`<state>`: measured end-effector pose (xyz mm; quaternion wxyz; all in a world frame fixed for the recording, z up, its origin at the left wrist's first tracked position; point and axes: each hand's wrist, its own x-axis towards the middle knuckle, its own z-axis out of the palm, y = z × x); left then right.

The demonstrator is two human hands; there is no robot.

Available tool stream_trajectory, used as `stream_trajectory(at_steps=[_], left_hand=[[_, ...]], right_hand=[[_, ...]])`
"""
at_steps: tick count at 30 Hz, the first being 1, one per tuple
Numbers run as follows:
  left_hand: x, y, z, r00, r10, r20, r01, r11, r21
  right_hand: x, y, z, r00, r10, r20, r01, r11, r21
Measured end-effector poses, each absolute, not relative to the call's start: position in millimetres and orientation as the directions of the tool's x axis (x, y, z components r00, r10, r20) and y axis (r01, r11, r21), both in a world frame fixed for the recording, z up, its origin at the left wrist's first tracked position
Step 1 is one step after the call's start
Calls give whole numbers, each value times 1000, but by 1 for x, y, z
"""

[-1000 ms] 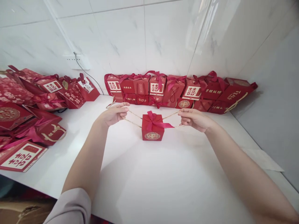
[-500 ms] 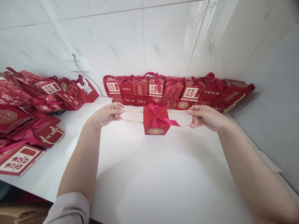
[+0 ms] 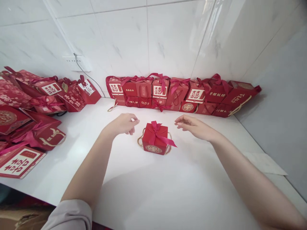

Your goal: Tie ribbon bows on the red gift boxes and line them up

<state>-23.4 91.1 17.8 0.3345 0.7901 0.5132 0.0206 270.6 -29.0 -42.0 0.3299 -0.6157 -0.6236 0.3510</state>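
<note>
White tiles [image 3: 120, 41] are met by a white table [image 3: 158, 191]. On it, mid-scene, a red box [image 3: 153, 149] is seated upright, topped by a ribbon [image 3: 155, 129], its cords [image 3: 138, 140] slack at both sides. Placing or adjusting seems to be the step in hand; any lift would require both cords to be pinched. Left hand [image 3: 123, 124] and right hand [image 3: 194, 126] are held near but apart from the box, fingers loosely curled, nothing gripped. Its contents are hidden. Far off, boxes [image 3: 144, 91] are stacked along the tiles; at left, more are piled in a heap [image 3: 16, 92], contents unseen.
</note>
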Motion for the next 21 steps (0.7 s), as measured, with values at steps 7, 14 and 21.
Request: stream_trajectory(at_steps=[7,14,21], left_hand=[[-11,62,25,662,722,-199,717,-534,447],[-20,50,23,833,499,-240,543,-650,532],[1,19,8,946,241,-217,314,-848,427]], right_hand=[[247,-40,-33,-377,899,-223,258,-130,-957],[258,-53,-8,-356,916,-186,266,-92,-959],[254,-52,-19,-506,834,-220,303,-67,-951]])
